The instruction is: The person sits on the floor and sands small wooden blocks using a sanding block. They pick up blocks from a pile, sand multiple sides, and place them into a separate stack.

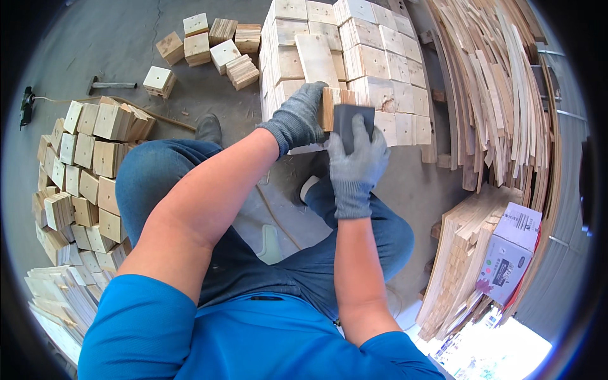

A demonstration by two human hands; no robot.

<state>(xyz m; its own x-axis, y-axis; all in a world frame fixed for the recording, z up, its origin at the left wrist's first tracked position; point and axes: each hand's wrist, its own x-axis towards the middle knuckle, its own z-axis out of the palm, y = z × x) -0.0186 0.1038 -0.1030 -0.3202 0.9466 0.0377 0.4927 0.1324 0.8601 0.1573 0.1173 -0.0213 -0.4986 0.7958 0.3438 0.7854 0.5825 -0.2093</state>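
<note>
My left hand (299,117), in a grey knit glove, grips a layered wooden block (329,107) at the near edge of the big block stack. A dark grey rectangular block (344,120), looking like a sanding block, is in my gloved right hand (359,158). Its face lies against or right beside the wooden block's right side; the exact contact is hidden. Just beyond both hands, a pale flat board (316,60) rests on the stack of wooden blocks (397,66).
Loose wooden blocks (197,49) lie on the floor at the far left, near a hammer (114,85). A tall heap of blocks (87,151) stands left of my knee. Long wood strips (484,95) and a purple-white carton (510,250) are on the right. A hose (171,123) crosses the floor.
</note>
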